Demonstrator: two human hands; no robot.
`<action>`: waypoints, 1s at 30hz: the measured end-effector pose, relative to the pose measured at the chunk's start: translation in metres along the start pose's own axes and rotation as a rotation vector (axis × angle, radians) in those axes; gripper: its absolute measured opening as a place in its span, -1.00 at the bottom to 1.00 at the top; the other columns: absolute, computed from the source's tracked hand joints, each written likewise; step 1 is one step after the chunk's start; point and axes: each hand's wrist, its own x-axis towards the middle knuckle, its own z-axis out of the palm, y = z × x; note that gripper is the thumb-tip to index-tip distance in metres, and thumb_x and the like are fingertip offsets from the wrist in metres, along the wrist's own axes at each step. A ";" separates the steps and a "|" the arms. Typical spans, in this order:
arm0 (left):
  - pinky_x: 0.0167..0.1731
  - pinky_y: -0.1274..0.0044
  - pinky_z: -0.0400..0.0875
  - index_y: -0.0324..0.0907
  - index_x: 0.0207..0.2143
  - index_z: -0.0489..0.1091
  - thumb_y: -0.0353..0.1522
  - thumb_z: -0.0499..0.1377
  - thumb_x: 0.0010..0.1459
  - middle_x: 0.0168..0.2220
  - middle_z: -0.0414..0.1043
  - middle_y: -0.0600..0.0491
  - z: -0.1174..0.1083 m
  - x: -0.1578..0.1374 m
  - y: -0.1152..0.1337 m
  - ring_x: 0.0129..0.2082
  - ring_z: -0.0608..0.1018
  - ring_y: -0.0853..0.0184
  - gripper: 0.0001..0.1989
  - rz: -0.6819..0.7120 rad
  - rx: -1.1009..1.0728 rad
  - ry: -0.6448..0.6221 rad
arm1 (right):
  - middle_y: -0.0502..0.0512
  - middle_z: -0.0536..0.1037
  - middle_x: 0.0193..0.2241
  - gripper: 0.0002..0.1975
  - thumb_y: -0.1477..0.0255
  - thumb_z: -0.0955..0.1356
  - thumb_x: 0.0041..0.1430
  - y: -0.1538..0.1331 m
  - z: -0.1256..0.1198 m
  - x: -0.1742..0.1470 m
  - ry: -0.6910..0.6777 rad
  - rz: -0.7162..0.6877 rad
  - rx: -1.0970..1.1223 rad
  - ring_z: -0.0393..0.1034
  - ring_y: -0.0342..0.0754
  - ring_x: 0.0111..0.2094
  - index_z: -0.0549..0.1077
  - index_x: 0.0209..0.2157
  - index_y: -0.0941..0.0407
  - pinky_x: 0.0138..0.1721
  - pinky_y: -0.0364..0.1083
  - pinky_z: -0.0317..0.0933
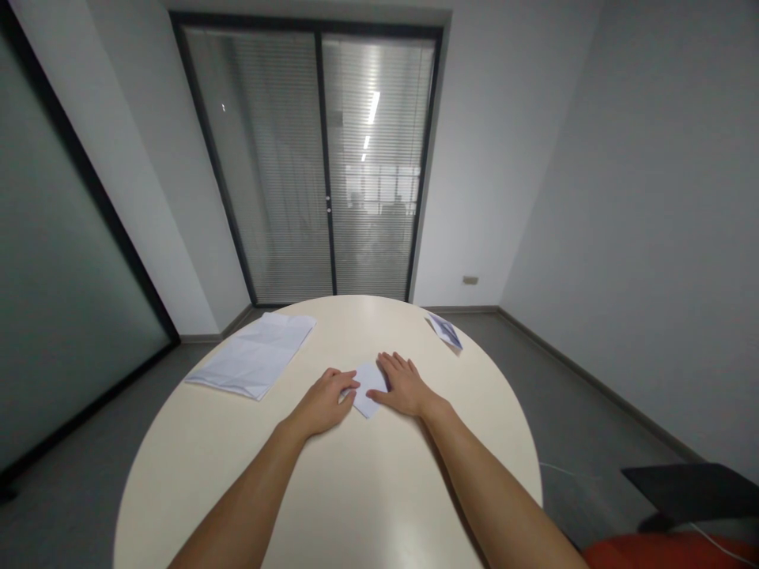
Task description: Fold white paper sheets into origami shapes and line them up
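A small folded piece of white paper (368,405) lies on the round cream table (356,490), between my two hands. My left hand (328,401) is at its left corner, with thumb and fingers curled around that edge. Over the right side rests my right hand (404,386), palm down, fingers stretched out and thumb spread onto the paper. Both hands cover parts of the sheet, so its full outline is hidden.
Larger creased white sheets (254,356) lie at the table's left edge. A folded paper piece with a dark pattern (444,332) sits near the far right edge. At lower right are a black chair part (693,490) and something red (658,551).
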 end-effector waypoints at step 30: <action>0.19 0.28 0.31 -0.12 -0.03 0.54 -0.28 0.26 0.19 0.17 0.46 -0.05 0.002 0.000 -0.006 0.14 0.41 0.14 -0.70 0.001 0.018 0.005 | 0.27 -0.01 0.43 -0.03 -0.13 0.36 0.12 -0.004 -0.001 -0.003 -0.047 -0.130 0.062 -0.23 0.31 0.43 0.06 0.41 0.06 0.35 0.36 -0.34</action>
